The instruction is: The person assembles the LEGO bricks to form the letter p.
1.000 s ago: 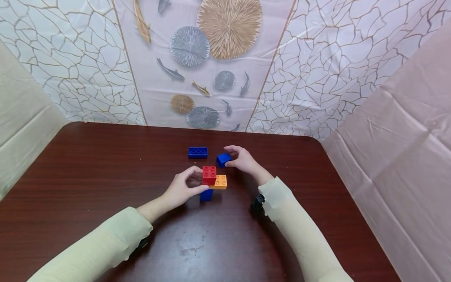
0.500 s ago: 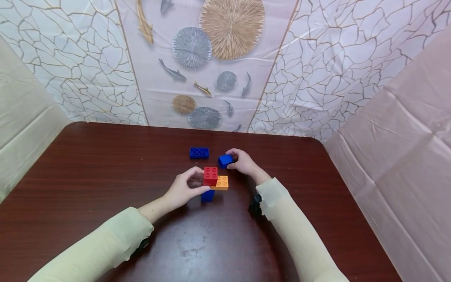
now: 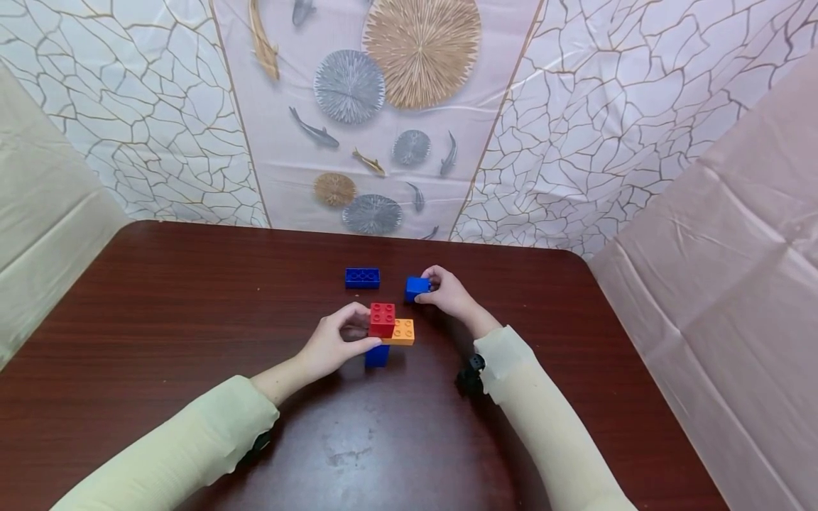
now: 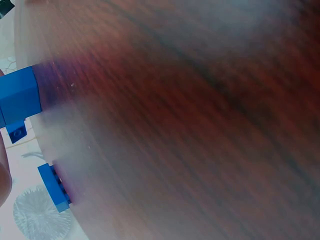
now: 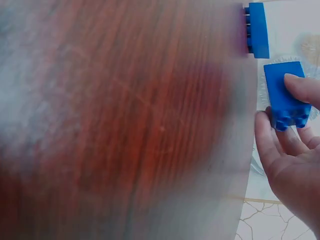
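Blocks in a pair of hands at a dark wooden tabletop [image 3: 192, 298]. The left hand [image 3: 332, 341] grips a small stack between thumb and fingers: a red block [image 3: 382, 319] sits on the left part of an orange block [image 3: 404, 331], whose right-hand studs are exposed, with a blue base block [image 3: 377, 356] beneath. Whether the base touches the surface cannot be told. The right hand [image 3: 450, 294] pinches a blue block [image 3: 417, 287] beyond the stack and to its right, tilted on its side with studs towards the palm. A loose blue block [image 3: 362, 277] lies near it, to the left, studs down and hollow underside up.

The step in hand is judged to be the orienting of a single block while the stack is steadied. The next move probably calls for turning its studs upward and bringing it towards the stack, the left hand holding firm. No brand, label or writing is legible on the blocks or the patterned backdrop [image 3: 358, 156].
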Tool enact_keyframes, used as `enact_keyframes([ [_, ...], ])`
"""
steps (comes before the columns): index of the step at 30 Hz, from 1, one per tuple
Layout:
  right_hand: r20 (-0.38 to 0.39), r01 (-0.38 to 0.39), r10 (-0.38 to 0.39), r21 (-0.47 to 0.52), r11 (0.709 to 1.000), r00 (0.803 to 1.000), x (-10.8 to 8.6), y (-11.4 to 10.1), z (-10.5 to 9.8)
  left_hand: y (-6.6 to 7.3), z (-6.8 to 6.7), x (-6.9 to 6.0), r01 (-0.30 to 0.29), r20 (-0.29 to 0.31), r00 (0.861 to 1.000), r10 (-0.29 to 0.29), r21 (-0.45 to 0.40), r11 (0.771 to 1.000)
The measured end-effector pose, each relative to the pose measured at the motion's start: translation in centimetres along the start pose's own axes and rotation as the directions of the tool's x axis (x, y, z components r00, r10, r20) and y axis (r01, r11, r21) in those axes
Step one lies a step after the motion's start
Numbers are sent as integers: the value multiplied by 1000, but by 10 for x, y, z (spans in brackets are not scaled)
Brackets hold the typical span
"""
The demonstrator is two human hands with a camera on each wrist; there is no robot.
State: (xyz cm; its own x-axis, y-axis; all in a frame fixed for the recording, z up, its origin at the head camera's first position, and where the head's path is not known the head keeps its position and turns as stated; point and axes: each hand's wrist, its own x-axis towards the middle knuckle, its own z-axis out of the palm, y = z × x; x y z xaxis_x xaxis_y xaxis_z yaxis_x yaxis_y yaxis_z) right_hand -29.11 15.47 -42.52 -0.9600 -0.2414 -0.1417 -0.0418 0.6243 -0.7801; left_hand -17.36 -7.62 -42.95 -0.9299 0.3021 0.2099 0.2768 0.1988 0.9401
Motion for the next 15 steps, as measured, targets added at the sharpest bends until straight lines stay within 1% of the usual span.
enact_keyframes([
  [6,6,53,-53,30,998,999,-7,2,-5,-1,0,0,3,-1,1000,-3,-6,1000],
  [9,5,59,-59,57,997,998,-10,3,-7,-1,0,0,2,-5,1000,-2,-10,1000],
  [15,-9,49,-48,124,991,999,-16,-1,-13,0,1,0,-7,-8,1000,7,-21,1000],
])
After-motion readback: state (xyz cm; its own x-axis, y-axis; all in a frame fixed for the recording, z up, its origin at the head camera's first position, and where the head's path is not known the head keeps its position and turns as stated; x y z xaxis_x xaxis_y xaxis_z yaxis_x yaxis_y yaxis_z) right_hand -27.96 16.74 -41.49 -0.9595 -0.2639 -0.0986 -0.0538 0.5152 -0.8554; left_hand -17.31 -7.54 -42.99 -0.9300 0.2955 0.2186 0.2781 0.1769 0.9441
